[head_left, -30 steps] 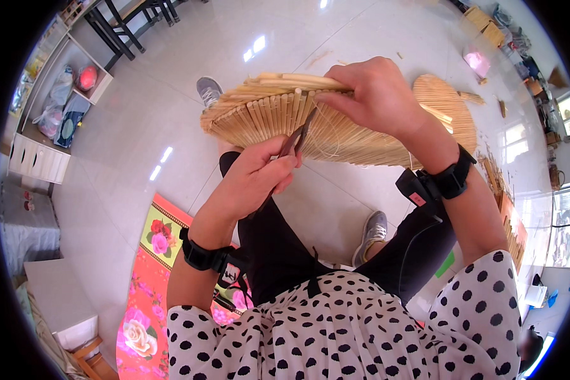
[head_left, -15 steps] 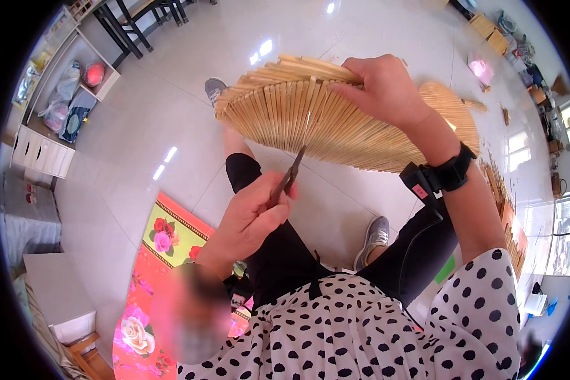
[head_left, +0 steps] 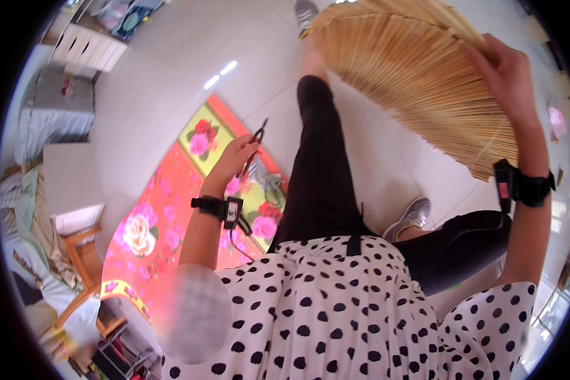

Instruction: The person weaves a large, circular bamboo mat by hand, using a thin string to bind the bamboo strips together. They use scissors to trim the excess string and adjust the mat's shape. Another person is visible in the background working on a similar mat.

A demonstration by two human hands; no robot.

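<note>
My left hand [head_left: 231,161] is closed round dark slim-nosed pliers [head_left: 259,134], their tip pointing up and away. It hovers over the flowered red and yellow cloth-like sheet [head_left: 161,183], well apart from the stick work. High on the right, my right hand [head_left: 510,79] grips the upper edge of a large fan-shaped mat [head_left: 411,76] made of many thin straw-coloured sticks laid side by side. The mat hangs tilted above the floor beyond my knees, and its far edge runs out of the picture. Black straps with small devices sit on both my wrists.
A grey shoe [head_left: 411,216] of mine rests on the shiny tiled floor [head_left: 171,76]. At the left stand a white drawer unit [head_left: 90,47], a covered grey box [head_left: 60,104] and a wooden chair [head_left: 82,253] with clothes. A pink bag [head_left: 556,121] lies far right.
My left hand has drawn the pliers away from the mat, leftward over the flowered sheet. My right hand has carried the mat to the right. The view has shifted too.
</note>
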